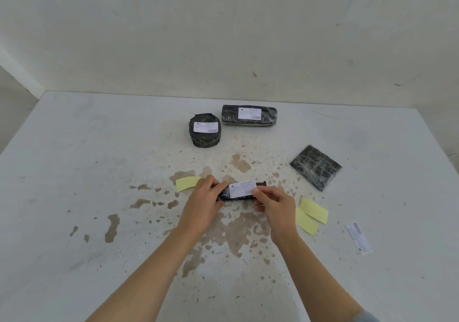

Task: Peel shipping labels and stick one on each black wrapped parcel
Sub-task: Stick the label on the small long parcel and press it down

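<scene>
A slim black wrapped parcel (260,184) lies in front of me at the table's middle, with a white shipping label (242,189) on its top. My left hand (207,197) grips the parcel's left end. My right hand (272,201) pinches the label's right edge with thumb and fingers. At the back stand a round black parcel (205,139) and a long black parcel (249,120), each bearing a white label. A flat square black parcel (315,166) on the right shows no label.
Yellow backing strips lie on the stained white table (99,172): one (186,183) left of my left hand, two (310,216) right of my right hand. A white label on its sheet (359,237) rests at the far right. A wall rises behind the table.
</scene>
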